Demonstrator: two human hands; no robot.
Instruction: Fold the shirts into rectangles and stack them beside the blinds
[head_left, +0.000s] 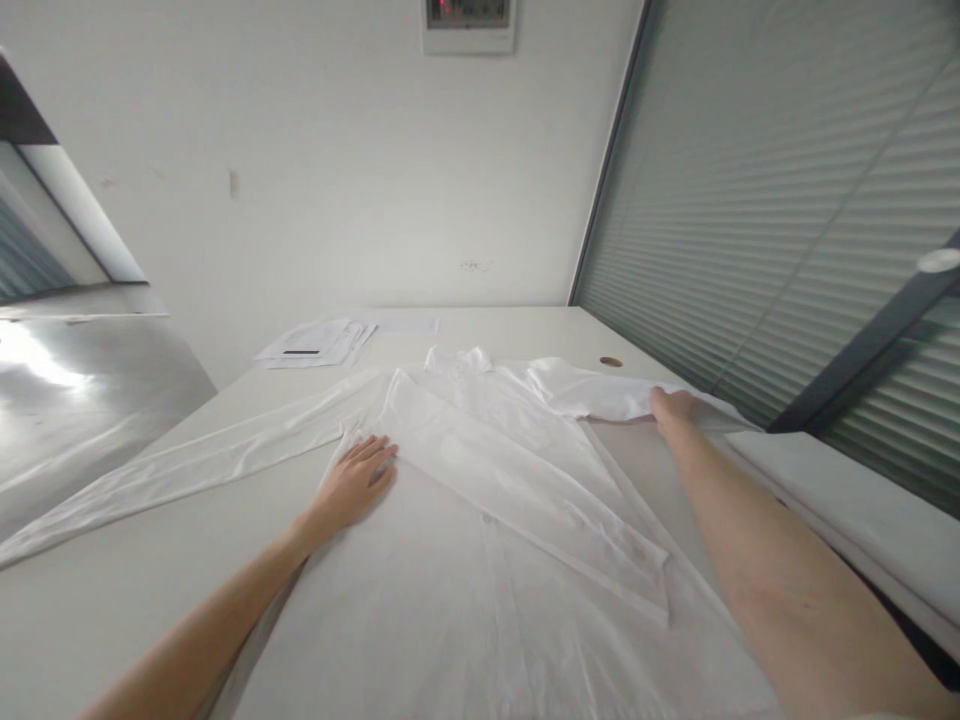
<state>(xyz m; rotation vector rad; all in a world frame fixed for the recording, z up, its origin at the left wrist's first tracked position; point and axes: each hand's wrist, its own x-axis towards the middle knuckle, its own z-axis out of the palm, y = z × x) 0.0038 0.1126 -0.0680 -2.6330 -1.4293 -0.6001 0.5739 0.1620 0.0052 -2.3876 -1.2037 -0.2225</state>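
Observation:
A white long-sleeved shirt [420, 590] lies spread on the white table [90, 610], its collar [457, 360] toward the wall. My left hand [364, 475] rests flat on the shirt's left side, fingers stretched out. One sleeve [525, 490] lies slanting across the shirt front, its cuff toward the lower right. Another white sleeve-like length [202, 450] runs out to the left. On the right, my right hand [671, 405] has its fingers closed on a sleeve [592, 388] that reaches toward the blinds; part of its grip is hidden.
Several paper sheets [319, 342] lie at the table's back left. A round brown-rimmed hole [610, 361] is in the tabletop at the back right. A white slab [862, 510] stands beside my right forearm. A wall [337, 180] closes the back, and window blinds [750, 200] the right.

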